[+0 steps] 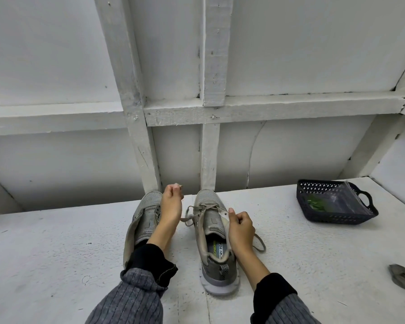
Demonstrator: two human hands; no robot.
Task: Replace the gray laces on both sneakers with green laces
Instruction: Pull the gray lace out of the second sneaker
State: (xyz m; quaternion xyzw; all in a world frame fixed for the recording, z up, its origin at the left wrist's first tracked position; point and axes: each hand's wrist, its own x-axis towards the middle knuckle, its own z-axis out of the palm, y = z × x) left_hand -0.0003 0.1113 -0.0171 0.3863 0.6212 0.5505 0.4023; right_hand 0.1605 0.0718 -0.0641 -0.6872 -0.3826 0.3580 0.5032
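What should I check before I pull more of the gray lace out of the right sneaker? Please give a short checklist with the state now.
1. Left hand has a grip on the lace end: ok, its fingertips pinch it, raised above the left sneaker.
2. Right hand steadies the right sneaker: ok, it holds the shoe's side by the tongue.
3. Gray lace free to slide: cannot tell, it still crosses the front eyelets, and a loop lies on the table behind the right hand.
4. Left sneaker unlaced: ok, no lace shows on it.
5. Green laces ready: ok, in a bag in the basket.
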